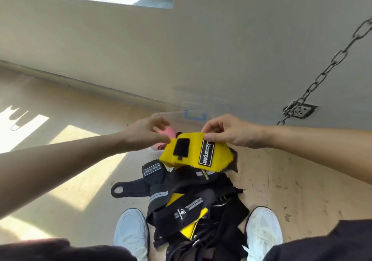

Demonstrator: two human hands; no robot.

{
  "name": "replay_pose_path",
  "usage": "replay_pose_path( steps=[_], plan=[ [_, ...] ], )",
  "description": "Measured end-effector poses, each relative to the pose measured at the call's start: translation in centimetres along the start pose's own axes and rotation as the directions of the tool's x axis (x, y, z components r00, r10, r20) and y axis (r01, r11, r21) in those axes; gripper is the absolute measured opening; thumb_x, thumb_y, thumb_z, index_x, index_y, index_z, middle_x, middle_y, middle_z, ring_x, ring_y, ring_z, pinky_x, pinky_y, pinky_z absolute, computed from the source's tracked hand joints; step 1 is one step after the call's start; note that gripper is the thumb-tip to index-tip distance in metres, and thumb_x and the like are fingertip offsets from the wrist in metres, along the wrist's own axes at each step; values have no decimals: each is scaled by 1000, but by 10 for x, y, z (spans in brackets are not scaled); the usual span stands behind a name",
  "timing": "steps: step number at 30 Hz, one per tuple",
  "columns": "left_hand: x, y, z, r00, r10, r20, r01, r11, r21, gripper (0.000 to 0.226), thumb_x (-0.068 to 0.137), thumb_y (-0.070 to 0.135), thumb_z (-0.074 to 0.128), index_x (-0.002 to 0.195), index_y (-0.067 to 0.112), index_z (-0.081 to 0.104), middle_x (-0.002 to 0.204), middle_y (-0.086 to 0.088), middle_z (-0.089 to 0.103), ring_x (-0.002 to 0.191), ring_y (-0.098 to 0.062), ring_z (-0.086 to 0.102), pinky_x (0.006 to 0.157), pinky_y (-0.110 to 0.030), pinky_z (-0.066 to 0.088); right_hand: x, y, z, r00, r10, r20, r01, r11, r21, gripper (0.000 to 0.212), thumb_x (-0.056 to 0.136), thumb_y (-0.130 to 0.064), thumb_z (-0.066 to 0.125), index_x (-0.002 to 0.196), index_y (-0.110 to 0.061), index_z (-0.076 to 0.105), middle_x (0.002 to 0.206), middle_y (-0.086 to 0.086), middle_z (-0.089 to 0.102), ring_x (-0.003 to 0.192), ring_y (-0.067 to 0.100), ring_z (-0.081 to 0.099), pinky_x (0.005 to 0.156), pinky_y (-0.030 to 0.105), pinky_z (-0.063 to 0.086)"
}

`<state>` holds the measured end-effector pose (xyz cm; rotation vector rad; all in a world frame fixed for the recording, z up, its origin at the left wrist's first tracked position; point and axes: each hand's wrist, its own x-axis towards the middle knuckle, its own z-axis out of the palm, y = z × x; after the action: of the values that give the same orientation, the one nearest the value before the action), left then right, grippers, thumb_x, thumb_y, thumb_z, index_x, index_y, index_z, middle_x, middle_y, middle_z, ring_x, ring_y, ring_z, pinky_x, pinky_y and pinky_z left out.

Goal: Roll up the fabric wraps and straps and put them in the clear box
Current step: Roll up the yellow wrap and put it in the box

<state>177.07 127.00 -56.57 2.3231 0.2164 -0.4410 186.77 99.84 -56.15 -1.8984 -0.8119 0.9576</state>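
The yellow wrap (192,152) is up, left hand (148,132) and right hand (228,131) each with grip clamped on its top edge, over black straps (191,202) on the sunlit wood floor (66,139); clear box (177,112) behind, at the beige wall (181,49).

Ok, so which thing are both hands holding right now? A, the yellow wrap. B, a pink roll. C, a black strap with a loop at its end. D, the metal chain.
A: the left hand and the right hand each pinch the top edge of the yellow wrap, which is held up above the pile of black straps.
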Motion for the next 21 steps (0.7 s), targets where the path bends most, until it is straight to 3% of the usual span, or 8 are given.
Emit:
replay_pose_path(
  steps=[2,4,8,10,13,15,19,21],
  plan=[
    [-6,17,6,989,124,84,-108,980,-167,80,68,60,70,143,39,52,144,8,52,125,-7,55,94,-23,46,1,-11,5,1000,-21,0,21,999,25,20,98,-24,64,110,-12,73,106,10,76,101,20,71,89,32,57],
    [-9,32,13,955,226,189,-183,958,-223,70,76,59,73,141,40,54,144,7,55,129,-8,53,101,-23,46,1,-19,11,999,-39,-14,40,999,33,18,96,-23,66,106,-9,75,102,11,76,93,16,71,84,30,56],
    [-7,34,21,918,296,264,-286,955,-77,34,80,64,71,91,32,73,111,-11,72,114,-32,62,103,-59,46,1,-27,10,999,-34,21,32,998,61,15,93,-23,70,101,-12,75,99,11,77,94,22,73,82,32,58],
    [-8,30,21,925,308,220,-271,945,-183,26,84,54,75,80,29,70,97,-15,72,96,-29,67,93,-52,53,1,-22,4,997,-1,82,1,1000,2,21,89,-25,75,107,-14,72,103,9,76,99,24,72,86,35,58],
    [-9,30,17,945,287,160,-233,928,-290,25,87,38,72,83,14,66,92,-19,72,84,-19,68,78,-36,54,1,-7,-4,987,82,136,-69,993,-98,31,86,-18,80,114,-13,68,107,7,76,102,22,72,91,35,59],
    [-7,26,12,954,271,129,-236,943,-234,28,84,40,69,83,12,64,87,-13,72,81,-17,68,72,-33,54,1,4,-7,993,97,65,-91,992,-84,24,88,-14,77,111,-10,71,104,6,76,99,22,72,86,30,59],
    [-5,5,-3,977,176,118,-164,981,-108,46,83,55,74,89,10,66,94,-14,73,90,-31,72,80,-50,59,2,33,3,964,182,-192,-193,980,-40,33,89,-12,75,120,-15,63,103,4,67,81,12,67,66,25,58],
    [-4,-8,-7,986,127,108,-118,989,-89,39,88,47,70,92,9,66,97,-12,74,93,-31,72,83,-50,59,0,49,20,959,216,-185,-229,972,-53,31,88,-10,75,117,-13,63,95,5,67,74,15,65,64,27,59]
  ],
)
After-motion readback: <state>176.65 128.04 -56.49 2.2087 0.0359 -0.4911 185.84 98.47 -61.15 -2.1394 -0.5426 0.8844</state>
